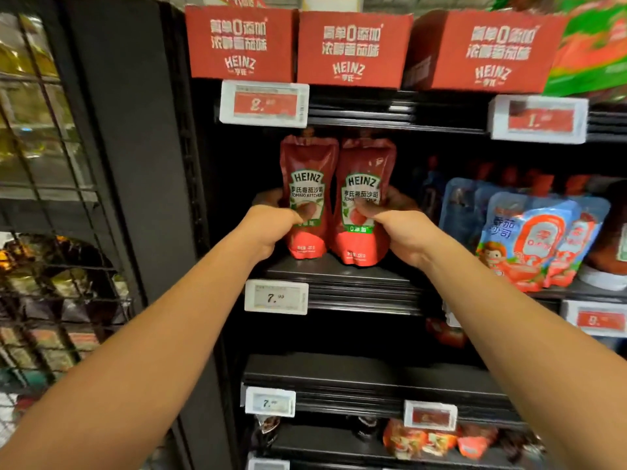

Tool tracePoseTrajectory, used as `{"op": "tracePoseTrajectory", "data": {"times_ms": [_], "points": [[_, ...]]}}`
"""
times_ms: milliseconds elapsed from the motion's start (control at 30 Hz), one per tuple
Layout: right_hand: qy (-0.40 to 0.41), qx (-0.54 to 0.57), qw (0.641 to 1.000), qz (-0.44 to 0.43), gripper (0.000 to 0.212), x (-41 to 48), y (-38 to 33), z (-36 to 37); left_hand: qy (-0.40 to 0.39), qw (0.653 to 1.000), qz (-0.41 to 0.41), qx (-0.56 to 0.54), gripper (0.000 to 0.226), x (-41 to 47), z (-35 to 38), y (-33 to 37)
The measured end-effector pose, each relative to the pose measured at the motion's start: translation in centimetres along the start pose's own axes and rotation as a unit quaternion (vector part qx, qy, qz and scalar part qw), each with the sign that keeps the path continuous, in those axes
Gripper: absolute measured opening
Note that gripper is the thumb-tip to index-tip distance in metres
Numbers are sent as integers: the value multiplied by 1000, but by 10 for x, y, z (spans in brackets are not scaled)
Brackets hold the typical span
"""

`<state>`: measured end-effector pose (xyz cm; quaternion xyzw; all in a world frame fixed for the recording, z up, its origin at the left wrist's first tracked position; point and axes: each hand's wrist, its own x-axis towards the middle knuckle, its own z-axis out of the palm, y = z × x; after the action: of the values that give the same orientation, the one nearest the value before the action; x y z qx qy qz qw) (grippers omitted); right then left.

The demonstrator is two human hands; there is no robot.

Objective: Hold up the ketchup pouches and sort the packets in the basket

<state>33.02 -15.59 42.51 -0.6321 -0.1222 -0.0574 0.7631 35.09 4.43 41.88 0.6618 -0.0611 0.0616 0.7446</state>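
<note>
The black shelf (pixel 339 269) carries two red Heinz ketchup pouches upright and side by side at its near left end, touching along their inner edges; their bases appear to rest on the shelf board, though the right one leans a little; the space behind them is dark, so the row looks to be only these two at the front; judging from that, the pouches are already standing at the shelf edge with labels facing out, and what is left seems to be squaring them up and letting go.

The left hand (pixel 271 228) is curled round the left ketchup pouch (pixel 307 184), thumb across the lower label, fingers wrapped behind its left edge; the right hand (pixel 403 232) grips the right ketchup pouch (pixel 363 178) the same way, thumb on the front, fingers round the right edge.

To the right stand blue-and-red children's ketchup pouches (pixel 532 239); above, red Heinz cartons (pixel 353 49); below the pouches, a price tag (pixel 276 296) reading 7.99.
</note>
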Motion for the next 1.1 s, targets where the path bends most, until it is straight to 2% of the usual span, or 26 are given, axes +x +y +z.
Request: {"op": "tracePoseTrajectory", "data": {"times_ms": [100, 200, 267, 333, 400, 567, 700, 767, 900, 1000, 1100], "points": [[-11, 9, 1000, -4, 29, -1, 4, -3, 3, 1000, 18, 8, 45, 2, -2, -6], [-14, -23, 1000, -1, 30, -1, 7, -7, 9, 996, 60, 63, 42, -2, -3, -10], [-5, -117, 993, 11, 31, -6, 4, -12, 17, 988, 79, 129, 54, -9, -5, -13], [-10, -243, 970, 14, 45, -14, -1, -18, 28, 971, 90, 221, 67, -18, -7, -15], [-12, -313, 950, 2, 49, -19, -3, -23, 49, 949, 89, 298, 71, -23, -6, -16], [-11, -363, 932, -18, 52, -16, -1, -24, 75, 927, 89, 355, 62, -19, 1, -15], [-7, -390, 921, -16, 56, 6, -2, -17, 88, 901, 67, 420, 88, 5, 8, -11], [-4, -411, 911, -9, 64, 21, -1, -13, 81, 890, 55, 445, 94, 21, 11, -10], [-3, -441, 897, -19, 57, 48, 5, -6, 61, 895, 74, 436, 77, 49, 10, -14], [-12, -462, 887, -19, 52, 67, 9, -3, 19, 884, 84, 460, 59, 67, 6, -15], [-37, -456, 889, -18, 44, 80, 13, -4, -17, 897, 99, 430, 50, 80, 3, -17]]}}
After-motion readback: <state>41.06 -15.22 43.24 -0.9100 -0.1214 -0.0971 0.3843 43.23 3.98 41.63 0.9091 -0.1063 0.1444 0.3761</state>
